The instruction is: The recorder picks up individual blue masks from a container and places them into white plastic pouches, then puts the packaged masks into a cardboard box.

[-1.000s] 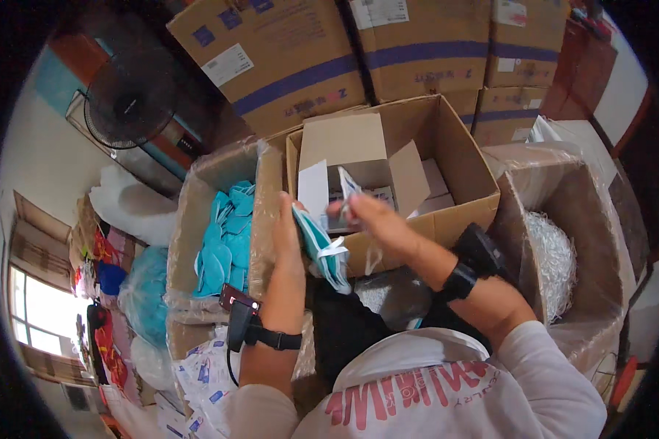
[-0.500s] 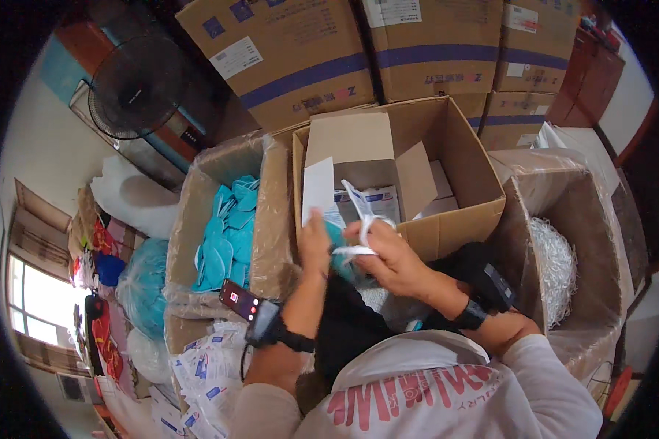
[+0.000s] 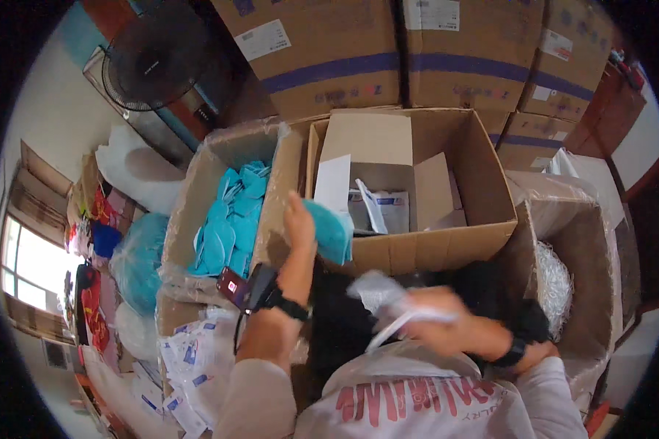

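Observation:
My left hand is raised between the left carton and the middle carton, gripping a teal folded face mask that hangs on its right side. Over my lap, my right hand is smeared by motion, with a narrow white strip held in it. Beside that hand is a crumpled translucent plastic piece; whether I hold it cannot be told. Many more teal masks fill the left carton. Inside the open middle carton are white packets with blue print, one tilted upright.
White elastic loops lie in the plastic-lined right carton. A phone is beside my left wrist. White printed packets pile at lower left. Tall sealed cartons stack behind, and a fan stands at far left.
My hands have come apart: the left has moved up and left with the mask, the right down toward my lap with the white strip. The whole view has shifted slightly.

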The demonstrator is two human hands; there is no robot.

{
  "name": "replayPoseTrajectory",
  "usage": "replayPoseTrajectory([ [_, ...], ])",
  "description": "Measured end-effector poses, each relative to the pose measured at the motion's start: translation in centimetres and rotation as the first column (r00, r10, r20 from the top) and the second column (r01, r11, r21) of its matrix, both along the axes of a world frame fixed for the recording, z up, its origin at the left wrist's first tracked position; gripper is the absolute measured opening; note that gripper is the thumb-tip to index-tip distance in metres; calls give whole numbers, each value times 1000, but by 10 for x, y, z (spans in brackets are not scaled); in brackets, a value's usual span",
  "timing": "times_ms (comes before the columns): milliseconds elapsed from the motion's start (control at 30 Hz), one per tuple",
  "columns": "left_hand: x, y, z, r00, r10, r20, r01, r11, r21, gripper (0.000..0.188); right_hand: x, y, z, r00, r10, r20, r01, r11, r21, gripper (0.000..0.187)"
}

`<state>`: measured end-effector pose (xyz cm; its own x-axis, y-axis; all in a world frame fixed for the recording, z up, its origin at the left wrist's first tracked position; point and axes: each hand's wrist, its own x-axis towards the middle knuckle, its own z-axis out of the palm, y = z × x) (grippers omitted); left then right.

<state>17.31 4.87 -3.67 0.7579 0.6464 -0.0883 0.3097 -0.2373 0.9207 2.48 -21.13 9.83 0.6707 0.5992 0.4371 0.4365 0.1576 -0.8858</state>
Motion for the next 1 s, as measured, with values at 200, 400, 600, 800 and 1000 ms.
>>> replayPoseTrajectory([
  [200, -17, 151, -18, 889, 457, -16, -434, 832, -344, 66, -32, -200, -59, 553, -831, -49, 795, 545, -265, 31],
  [400, -2, 292, -22, 810, 552, 200, -576, 682, 451, 42, -44, -417, -93, -85, -950, 299, 788, -248, -563, 33],
  [600, 35, 181, 11, 848, -249, 468, -100, 792, 602, 28, 32, -336, -97, 300, -925, 233, 586, -14, -810, 29],
  [800, 26, -56, -45, 446, -859, -249, 895, 431, 115, 52, 99, -169, -87, 571, -797, 197, 721, 372, -584, 20],
  [1000, 82, -92, -115, 756, -517, -402, 619, 765, 180, 81, 118, -79, -93, 861, -502, 78, 474, 739, -479, 17],
])
